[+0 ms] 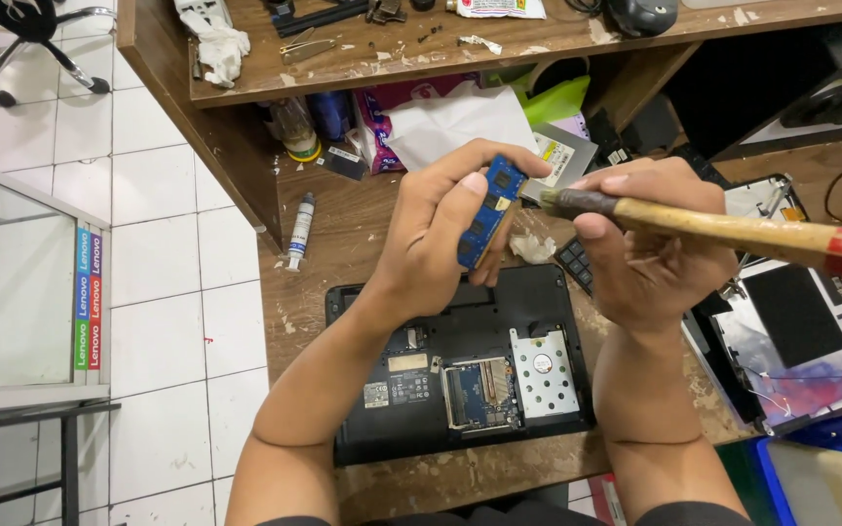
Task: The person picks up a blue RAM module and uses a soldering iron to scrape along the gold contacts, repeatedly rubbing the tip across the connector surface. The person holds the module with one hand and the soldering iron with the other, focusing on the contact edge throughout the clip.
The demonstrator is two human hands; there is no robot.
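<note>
From the head camera, the left hand [440, 229] holds a small blue flat memory card with black chips [487, 212] up in the air, above the black laptop turned upside down with its bottom cover off [460, 375]. The fingers and thumb are closed on the card's long edges. The card is thin and long, tilted, with tiny black squares and a bit of gold colour on it.

The right hand [640, 244] is wrapped tight around a brush with a long wooden handle that has a red band [733, 234]. The dark end of the brush touches the top end of the blue card.

Inside the open laptop you can see a silver metal plate with little holes [543, 375] and a green and blue board part [479, 394]. Small white stickers sit on the black part to the left of them.

The laptop lies on a brown wooden table with scratches and white specks [343, 234]. A small white tube with a dark label [300, 230] lies on the table to the left. Under the shelf at the back are a pink and white plastic bag [431, 117], a bright green bag [557, 97] and a flat silver disc drive with a white sticker [562, 156]. On the right lies another opened laptop part, silver and black [796, 336]. At far left, a glass panel has a strip of stickers in blue, red and green [89, 297].
</note>
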